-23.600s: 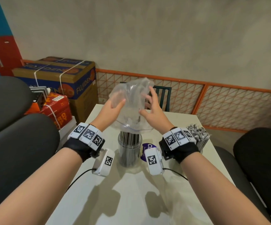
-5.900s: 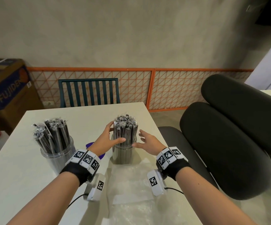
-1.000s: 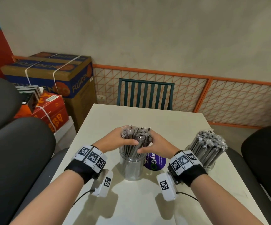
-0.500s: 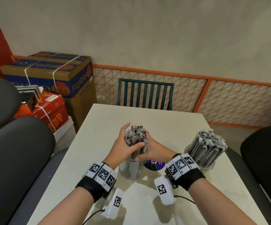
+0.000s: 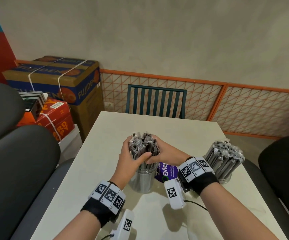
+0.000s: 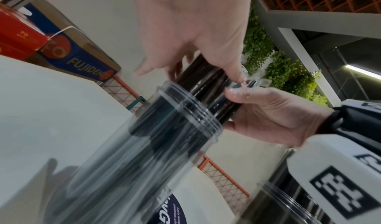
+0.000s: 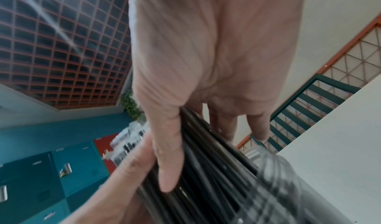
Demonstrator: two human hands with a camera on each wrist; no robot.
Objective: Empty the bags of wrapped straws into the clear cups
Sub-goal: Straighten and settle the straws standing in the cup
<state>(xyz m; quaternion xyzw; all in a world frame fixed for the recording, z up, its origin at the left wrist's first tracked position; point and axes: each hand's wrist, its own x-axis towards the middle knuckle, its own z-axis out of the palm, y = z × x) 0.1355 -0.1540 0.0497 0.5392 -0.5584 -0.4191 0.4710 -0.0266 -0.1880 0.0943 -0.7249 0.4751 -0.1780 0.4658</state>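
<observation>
A clear cup [image 5: 142, 181] stands mid-table, packed with a bundle of wrapped black straws [image 5: 143, 144]. My left hand [image 5: 131, 158] and right hand [image 5: 161, 153] wrap around that bundle just above the rim, thumbs meeting at the front. The left wrist view shows the cup [image 6: 144, 146] close up, the straws [image 6: 208, 87] rising from it, my left hand [image 6: 195, 36] and the right hand [image 6: 274, 113] cupping them. In the right wrist view my right hand [image 7: 195, 97] holds the straws [image 7: 206, 170] beside the cup [image 7: 299, 186]. A second clear cup [image 5: 225, 172], full of wrapped straws [image 5: 224, 151], stands at the right.
A purple round sticker [image 5: 166, 172] lies on the white table [image 5: 157, 123] behind the middle cup. Dark office chairs [image 5: 15, 161] flank the table on both sides; a green slatted chair [image 5: 156, 101] stands at the far end. Cardboard boxes [image 5: 53, 78] are stacked at the left.
Over the last second both hands closed in from the sides of the straw tops and now squeeze the bundle together above the middle cup. The left forearm shifted rightward.
</observation>
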